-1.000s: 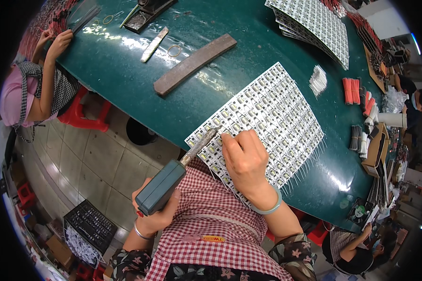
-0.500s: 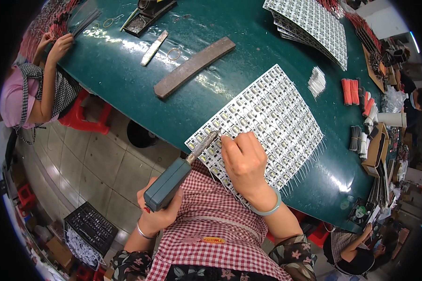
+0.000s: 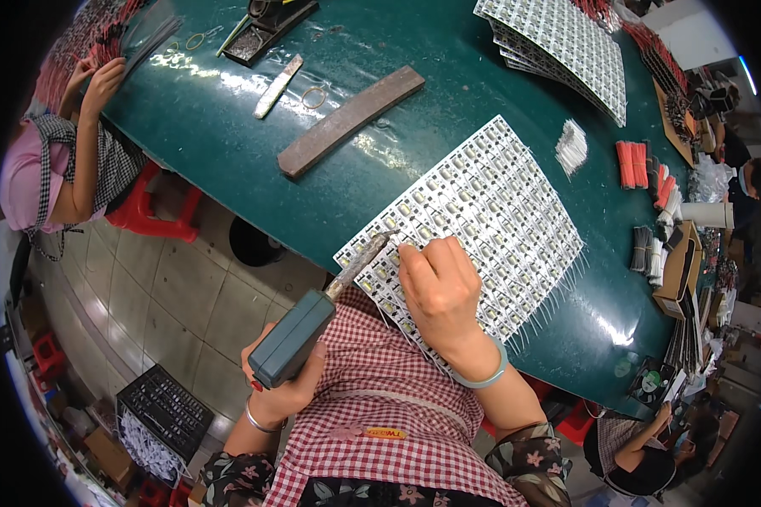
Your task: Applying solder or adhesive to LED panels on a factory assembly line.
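A soldering iron point(image 3: 292, 340) with a boxy dark teal body is wrapped in my left hand point(image 3: 286, 390). Its metal rod points up and right, with the tip over the left part of a white LED circuit board point(image 3: 499, 182). My right hand point(image 3: 441, 291) rests on that board beside the tip, thumb and fingers pinched together. Whatever is between those fingertips is too small to make out. Thin wires fringe the right edge of the board, whose near corner overhangs the green table point(image 3: 228, 160) toward my checked apron.
A long brown bar point(image 3: 351, 122) and a flat metal strip point(image 3: 279, 86) lie beyond the board. Stacked LED boards point(image 3: 566, 51) stand far right, near white wire bundles point(image 3: 572, 147) and red ones point(image 3: 632, 165). At the left a co-worker point(image 3: 68, 173) handles wires.
My left hand and the soldering iron have shifted slightly left, and the tip has drawn a little away from my right fingertips. The right hand stays in place.
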{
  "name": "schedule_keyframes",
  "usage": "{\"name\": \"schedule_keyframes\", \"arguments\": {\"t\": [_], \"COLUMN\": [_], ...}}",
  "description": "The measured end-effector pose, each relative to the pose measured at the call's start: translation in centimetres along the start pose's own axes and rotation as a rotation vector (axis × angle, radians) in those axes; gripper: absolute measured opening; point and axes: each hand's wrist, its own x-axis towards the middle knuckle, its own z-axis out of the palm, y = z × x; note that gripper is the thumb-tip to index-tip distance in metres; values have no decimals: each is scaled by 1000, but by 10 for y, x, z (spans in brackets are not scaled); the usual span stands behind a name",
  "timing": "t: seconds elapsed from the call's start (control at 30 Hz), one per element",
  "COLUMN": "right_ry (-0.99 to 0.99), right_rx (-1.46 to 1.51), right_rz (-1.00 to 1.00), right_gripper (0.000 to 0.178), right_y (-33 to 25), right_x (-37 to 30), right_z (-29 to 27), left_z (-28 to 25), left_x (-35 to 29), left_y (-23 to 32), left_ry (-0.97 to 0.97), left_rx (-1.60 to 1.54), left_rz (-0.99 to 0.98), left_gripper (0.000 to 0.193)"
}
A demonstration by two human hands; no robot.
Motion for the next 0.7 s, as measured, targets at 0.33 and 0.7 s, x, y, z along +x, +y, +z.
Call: {"name": "schedule_keyframes", "arguments": {"t": [0.33,0.7], "right_ry": [20,-13], "right_rx": [19,191], "right_rz": [19,42], "right_gripper": [18,26], "right_y": [1,-3], "right_x": [-3,-6], "right_z": [2,-27], "left_z": [2,-2], "left_x": [2,-2], "left_y": [6,8], "left_ry": [26,54], "left_rx": [-58,-49], "left_rz": [-18,-23], "left_gripper": [23,24]}}
